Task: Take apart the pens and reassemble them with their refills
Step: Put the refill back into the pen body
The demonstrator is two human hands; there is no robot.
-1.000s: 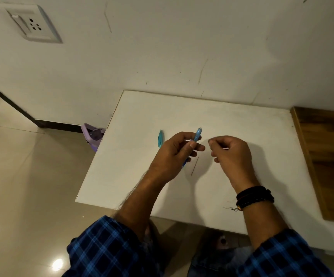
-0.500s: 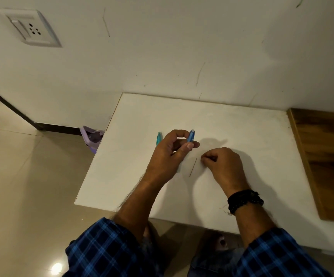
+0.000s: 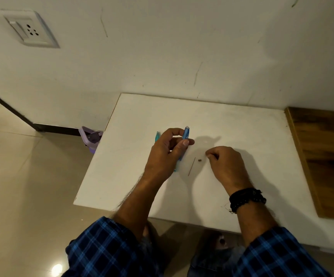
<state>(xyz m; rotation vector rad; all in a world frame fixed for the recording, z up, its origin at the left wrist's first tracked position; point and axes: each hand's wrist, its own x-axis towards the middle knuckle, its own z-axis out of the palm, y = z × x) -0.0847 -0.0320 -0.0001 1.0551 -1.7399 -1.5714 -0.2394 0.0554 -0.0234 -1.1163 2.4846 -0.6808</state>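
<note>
My left hand [image 3: 165, 156] grips a blue pen barrel [image 3: 185, 133] between thumb and fingers, its upper end poking out above the thumb. A thin refill [image 3: 191, 166] lies on the white table [image 3: 242, 126] just right of that hand. A small dark pen part [image 3: 199, 160] sits beside the refill. My right hand [image 3: 225, 164] hovers low over the table with its fingers curled, just right of the small part and apart from it. A teal pen piece [image 3: 157, 136] lies behind my left hand.
A wooden surface [image 3: 326, 156] adjoins the table on the right. The wall runs along the table's far edge, with a socket plate [image 3: 29, 29] at upper left. A purple object [image 3: 91, 137] stands on the floor by the table's left side.
My right hand went down to the table, then drew back to the right, and the small dark part now lies uncovered beside the refill. My left hand tilted the barrel more upright.
</note>
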